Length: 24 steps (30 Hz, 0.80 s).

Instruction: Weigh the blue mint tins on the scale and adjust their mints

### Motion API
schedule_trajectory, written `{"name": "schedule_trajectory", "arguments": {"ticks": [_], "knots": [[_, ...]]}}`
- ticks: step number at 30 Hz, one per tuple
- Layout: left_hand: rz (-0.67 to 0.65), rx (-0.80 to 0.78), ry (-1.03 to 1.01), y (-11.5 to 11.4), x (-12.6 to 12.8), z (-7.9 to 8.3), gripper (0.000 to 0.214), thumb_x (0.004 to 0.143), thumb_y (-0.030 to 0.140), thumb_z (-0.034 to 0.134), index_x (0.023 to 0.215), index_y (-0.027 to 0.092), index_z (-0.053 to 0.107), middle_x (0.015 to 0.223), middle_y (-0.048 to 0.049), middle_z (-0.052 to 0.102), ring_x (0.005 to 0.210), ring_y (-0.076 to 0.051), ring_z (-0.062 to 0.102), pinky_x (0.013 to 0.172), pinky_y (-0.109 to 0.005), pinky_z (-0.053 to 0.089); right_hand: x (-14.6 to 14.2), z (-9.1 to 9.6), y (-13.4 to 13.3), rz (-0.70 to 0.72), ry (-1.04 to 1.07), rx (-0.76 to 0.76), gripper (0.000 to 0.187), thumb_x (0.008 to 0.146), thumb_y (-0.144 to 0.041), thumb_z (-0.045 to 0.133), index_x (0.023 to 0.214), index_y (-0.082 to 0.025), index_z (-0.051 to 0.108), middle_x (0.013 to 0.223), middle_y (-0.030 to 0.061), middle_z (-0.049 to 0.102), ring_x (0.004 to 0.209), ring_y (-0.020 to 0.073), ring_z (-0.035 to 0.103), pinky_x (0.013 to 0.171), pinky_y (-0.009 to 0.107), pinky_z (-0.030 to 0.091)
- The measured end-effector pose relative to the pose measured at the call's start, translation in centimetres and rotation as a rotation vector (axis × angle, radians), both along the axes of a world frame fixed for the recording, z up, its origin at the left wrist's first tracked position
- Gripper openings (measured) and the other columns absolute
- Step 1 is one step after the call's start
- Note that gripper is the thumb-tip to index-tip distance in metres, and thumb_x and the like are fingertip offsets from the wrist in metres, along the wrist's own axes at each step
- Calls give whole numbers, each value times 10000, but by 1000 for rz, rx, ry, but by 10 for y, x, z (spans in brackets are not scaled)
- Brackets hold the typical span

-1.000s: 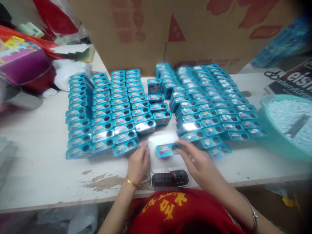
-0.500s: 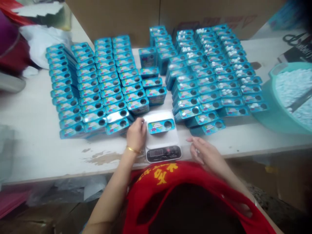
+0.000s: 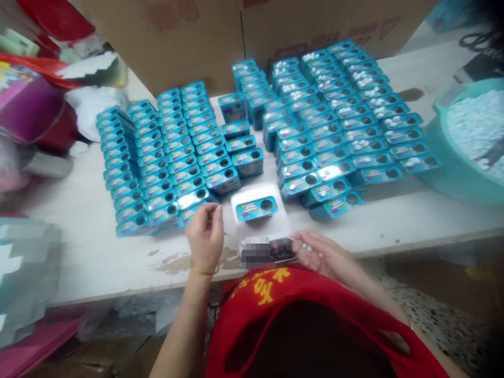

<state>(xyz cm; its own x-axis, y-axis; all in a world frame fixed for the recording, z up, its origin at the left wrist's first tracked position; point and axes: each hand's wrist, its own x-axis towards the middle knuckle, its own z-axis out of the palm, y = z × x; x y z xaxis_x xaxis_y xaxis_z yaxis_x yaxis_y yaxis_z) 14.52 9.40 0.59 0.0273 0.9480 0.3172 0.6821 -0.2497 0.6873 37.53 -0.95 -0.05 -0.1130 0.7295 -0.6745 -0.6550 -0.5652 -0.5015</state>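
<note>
A small blue tin (image 3: 256, 208) with a round hole in its lid lies on a white digital scale (image 3: 263, 228) at the table's front edge. My left hand (image 3: 205, 234) hovers just left of the scale, fingers curled together in a loose pinch; what they hold is too small to make out. My right hand (image 3: 319, 254) rests palm up to the right of the scale's display, cupping a few small white tablets (image 3: 309, 248). Rows of matching blue tins (image 3: 173, 152) cover the table to the left, and tins with white tablets on their lids (image 3: 334, 115) lie to the right.
A teal basin (image 3: 437, 157) full of white tablets sits at the right. A large cardboard box (image 3: 220, 31) stands behind the tins. Red and purple bags and white plastic (image 3: 90, 105) crowd the left. The white table (image 3: 79, 247) shows worn paint near its front edge.
My right hand left the tin on the scale, drew back and turned palm up with tablets in it. My left hand lifted off the scale's left edge. The camera view shifted.
</note>
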Motion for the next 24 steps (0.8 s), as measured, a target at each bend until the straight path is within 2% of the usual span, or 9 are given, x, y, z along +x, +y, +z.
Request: {"name": "schedule_trajectory", "arguments": {"ticks": [5,9,11,15,19,24], "knots": [[-48,-98,231,-19,-29,-37,286,918,320,474,1072,147,642,826,-66,690,737,-155,637,697,-259,492,6,-10,-8,-22,-40,5,258,812,-365,706,941,-147,659,765,11,601,545,48,488,450,138,373],[-68,-208,292,-20,-31,-60,388,916,327,458,1223,132,592,847,-95,708,744,-184,656,699,-278,496,7,-14,-9,29,-69,13,299,796,-388,718,955,-143,658,748,10,592,526,47,478,434,140,355],[-58,-261,367,-11,-24,-63,436,920,313,443,1318,155,523,843,-105,714,715,-198,657,688,-292,492,7,-13,-9,36,-89,19,304,793,-393,719,960,-147,658,740,5,588,515,43,472,428,139,345],[-35,-403,567,10,-8,-58,511,926,282,415,1431,226,371,752,-107,709,617,-218,637,631,-313,477,6,-11,-11,26,-130,-6,301,784,-396,727,949,-153,659,730,1,585,504,41,465,418,139,334],[-22,-478,641,20,3,-54,455,939,312,385,1391,281,429,748,-118,706,613,-236,638,618,-328,469,7,-11,-14,22,-145,-17,304,781,-399,727,944,-153,654,726,-2,581,503,44,472,413,141,331],[78,-506,728,17,13,-55,395,949,339,376,1317,262,495,770,-119,704,686,-251,661,633,-312,455,8,-16,-14,20,-129,2,316,784,-402,725,950,-145,650,723,-2,580,498,49,477,408,150,317]]}}
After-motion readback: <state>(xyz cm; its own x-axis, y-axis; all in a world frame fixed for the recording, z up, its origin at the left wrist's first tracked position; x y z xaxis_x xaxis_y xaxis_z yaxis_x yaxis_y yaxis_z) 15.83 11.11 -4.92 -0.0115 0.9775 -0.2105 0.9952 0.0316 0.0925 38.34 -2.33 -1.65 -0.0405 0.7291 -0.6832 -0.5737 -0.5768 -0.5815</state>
